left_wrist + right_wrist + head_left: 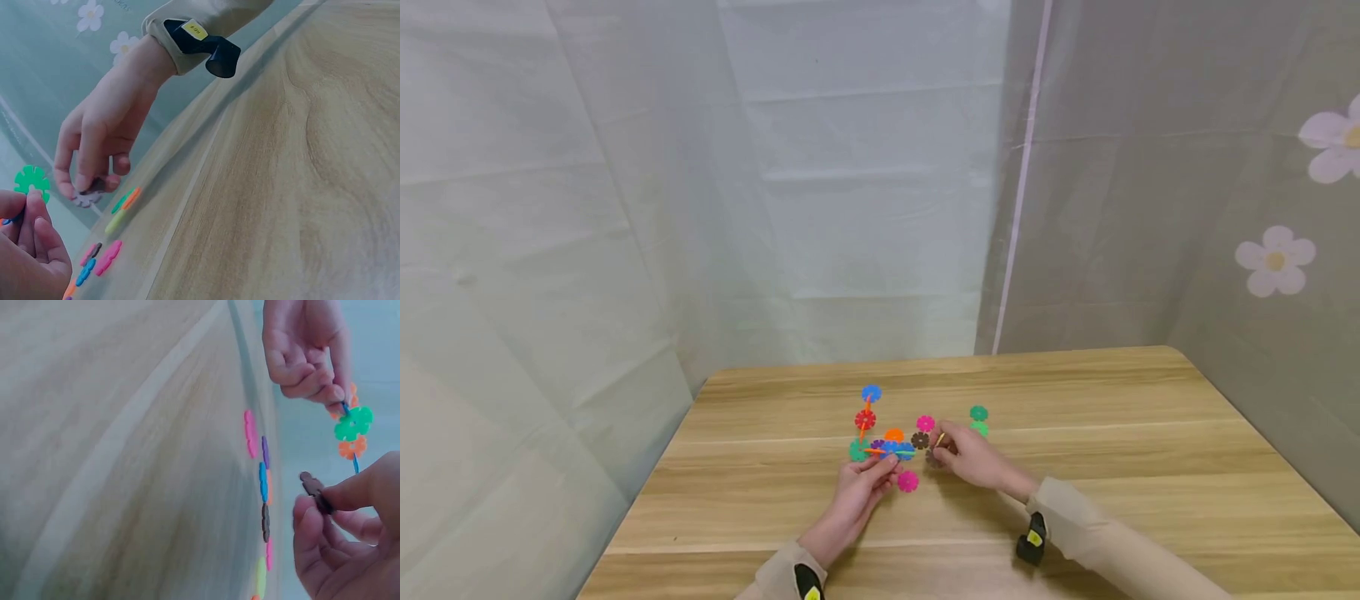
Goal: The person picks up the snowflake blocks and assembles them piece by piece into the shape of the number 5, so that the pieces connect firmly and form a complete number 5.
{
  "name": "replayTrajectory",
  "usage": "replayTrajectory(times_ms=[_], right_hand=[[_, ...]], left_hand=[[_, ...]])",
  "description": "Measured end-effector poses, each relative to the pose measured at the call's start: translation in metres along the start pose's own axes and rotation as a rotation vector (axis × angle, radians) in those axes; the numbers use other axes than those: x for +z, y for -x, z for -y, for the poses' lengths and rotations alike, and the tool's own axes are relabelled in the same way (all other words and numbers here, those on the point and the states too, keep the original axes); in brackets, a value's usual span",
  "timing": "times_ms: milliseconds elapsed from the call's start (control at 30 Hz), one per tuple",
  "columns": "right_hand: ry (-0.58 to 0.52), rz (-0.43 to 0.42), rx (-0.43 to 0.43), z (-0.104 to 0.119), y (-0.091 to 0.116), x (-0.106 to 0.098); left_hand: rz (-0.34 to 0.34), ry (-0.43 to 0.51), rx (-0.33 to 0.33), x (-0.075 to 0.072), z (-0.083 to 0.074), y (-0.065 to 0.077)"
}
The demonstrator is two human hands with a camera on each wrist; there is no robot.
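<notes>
Beige sleeves (1097,533) are lying over the table (760,500). The left hand (859,490) is pinching the chain (865,419) beside its green disc (354,424), fingertips closed. The right hand (976,458) is gripping a brown piece (311,485) between thumb and fingers, apart from the chain. Loose discs (920,440) are lying beyond; a curtain (880,208) is hanging behind. Joining seems to be the step in hand, likely calling for turning the brown piece crosswise to the chain.

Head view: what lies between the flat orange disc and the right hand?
A dark brown disc and, just beyond it, a pink disc; the head view shows both.
</notes>
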State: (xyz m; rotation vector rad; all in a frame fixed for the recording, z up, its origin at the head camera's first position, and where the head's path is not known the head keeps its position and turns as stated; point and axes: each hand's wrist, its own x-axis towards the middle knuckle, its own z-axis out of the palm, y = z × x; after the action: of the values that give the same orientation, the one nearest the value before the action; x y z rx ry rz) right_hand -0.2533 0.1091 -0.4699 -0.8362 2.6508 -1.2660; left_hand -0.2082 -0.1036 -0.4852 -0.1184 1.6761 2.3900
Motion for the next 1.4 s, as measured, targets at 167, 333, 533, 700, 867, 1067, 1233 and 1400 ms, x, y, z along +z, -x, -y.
replayTrajectory(times_ms=[167,333,533,700,867,1067,1233,1400], right_hand=[[-0.028,-0.042,-0.017,0.005,0.001,0.0],[-0.041,-0.062,-0.017,0.01,0.001,0.0],[-0.06,-0.076,-0.024,0.012,0.003,0.001],[-0.106,-0.08,-0.023,0.012,0.004,0.002],[-0.184,-0.069,-0.003,0.012,0.003,0.003],[-0.218,-0.056,-0.002,0.013,0.001,0.005],[-0.236,-0.064,-0.003,0.015,0.001,0.006],[-0.278,-0.096,0.011,0.017,0.003,0.007]], left_hand=[[0.005,-0.007,-0.002,0.0,-0.001,-0.001],[0.006,-0.01,-0.002,0.0,-0.002,-0.001],[0.007,-0.009,0.002,-0.002,0.001,-0.001],[0.002,-0.004,0.002,-0.002,0.001,-0.002],[0.002,0.003,-0.006,-0.001,0.001,-0.002],[0.002,0.008,-0.003,0.0,0.002,-0.003],[-0.012,0.016,0.0,0.003,0.002,-0.003],[-0.025,-0.004,0.019,0.005,0.002,-0.003]])
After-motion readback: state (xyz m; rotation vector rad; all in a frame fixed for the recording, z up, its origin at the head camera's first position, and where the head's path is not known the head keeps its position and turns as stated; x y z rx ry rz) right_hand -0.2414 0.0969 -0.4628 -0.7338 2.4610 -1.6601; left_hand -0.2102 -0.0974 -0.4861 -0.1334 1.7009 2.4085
